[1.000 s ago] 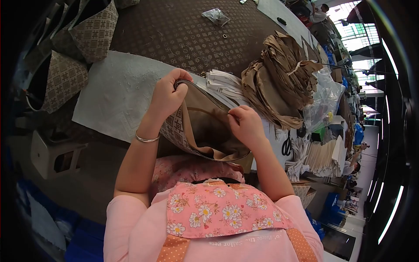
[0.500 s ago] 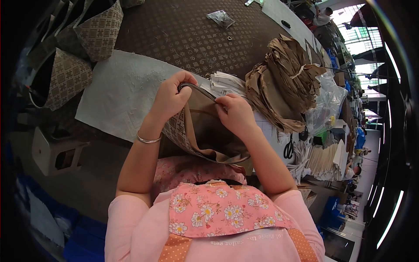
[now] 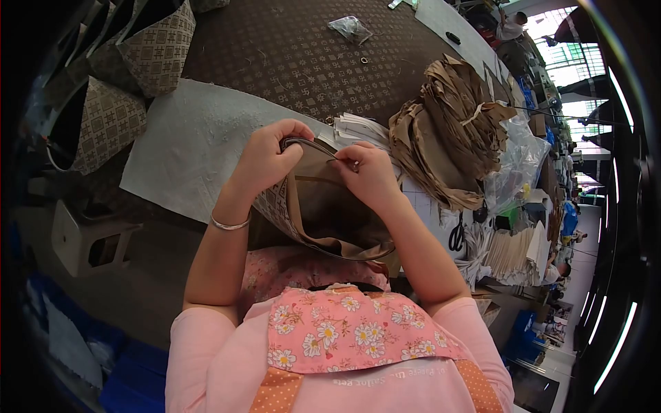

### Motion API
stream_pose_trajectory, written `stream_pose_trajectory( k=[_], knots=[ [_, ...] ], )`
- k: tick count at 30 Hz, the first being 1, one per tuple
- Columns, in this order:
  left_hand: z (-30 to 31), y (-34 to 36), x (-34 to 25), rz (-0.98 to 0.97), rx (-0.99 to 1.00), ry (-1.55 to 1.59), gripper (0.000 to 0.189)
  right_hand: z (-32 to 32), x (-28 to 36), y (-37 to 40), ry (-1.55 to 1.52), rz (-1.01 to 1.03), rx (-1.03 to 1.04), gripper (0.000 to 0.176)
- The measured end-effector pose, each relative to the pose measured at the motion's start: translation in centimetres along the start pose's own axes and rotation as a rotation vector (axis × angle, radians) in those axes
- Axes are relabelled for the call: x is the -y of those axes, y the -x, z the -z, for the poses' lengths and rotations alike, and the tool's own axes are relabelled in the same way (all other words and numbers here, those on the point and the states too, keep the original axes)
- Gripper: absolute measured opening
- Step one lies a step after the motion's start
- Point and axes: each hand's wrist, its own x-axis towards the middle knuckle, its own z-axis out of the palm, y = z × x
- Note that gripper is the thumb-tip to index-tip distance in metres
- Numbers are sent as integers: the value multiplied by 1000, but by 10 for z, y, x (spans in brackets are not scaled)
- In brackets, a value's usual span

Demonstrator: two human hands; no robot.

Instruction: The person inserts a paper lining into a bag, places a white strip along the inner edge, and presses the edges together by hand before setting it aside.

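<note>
A bag [image 3: 323, 210] with a brown lining and a patterned outer side is held in front of my apron, its mouth facing me. My left hand [image 3: 270, 157] is closed over the far left part of its rim, thumb and fingers pinching the edge. Farther right, my right hand [image 3: 370, 173] pinches the same rim between thumb and fingers. The rim between the hands bends in a curve. The bag's bottom is hidden inside the folds.
A grey sheet [image 3: 179, 151] lies on the dark patterned table covering [image 3: 289, 48]. To the right are white strips [image 3: 361, 129], a tied bundle of brown fabric [image 3: 447, 131], clear plastic [image 3: 516, 165] and black scissors [image 3: 456, 235]. Patterned bags [image 3: 113, 124] stand at left, above a white stool [image 3: 89, 237].
My right hand has shifted slightly left along the rim, with its fingers curled differently. My left hand has turned a little, and the stretch of rim between the hands has changed its curve.
</note>
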Motion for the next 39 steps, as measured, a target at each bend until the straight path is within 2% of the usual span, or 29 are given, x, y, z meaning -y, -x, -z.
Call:
stream_pose_trajectory(
  k=[3,5,10,17,20,26,29,31,37,39],
  knots=[
    [4,5,-4,-22,-15,-68,24,0,6,-3,-92,3,-25,11],
    [10,7,-10,76,6,-101,21,-2,8,-5,-130,6,-11,11],
    [15,10,-14,11,-26,-153,16,-12,6,-8,-253,84,-58,12],
    [11,10,-10,-60,-98,-218,14,-9,15,-15,-211,38,19,12],
    [9,11,-13,-49,-106,-230,14,-11,22,-17,-287,94,-3,14],
    [6,11,-15,13,-154,-240,14,-16,26,-25,-97,275,-12,17],
    [4,12,-11,11,-183,-222,14,-6,23,-16,5,239,37,18],
    [4,13,-10,40,-180,-200,14,5,10,-5,180,182,140,21],
    [8,13,-2,85,-148,-35,14,54,-43,64,259,-1,202,23],
    [8,11,4,88,-131,29,14,69,-48,85,197,-209,219,23]
  ],
)
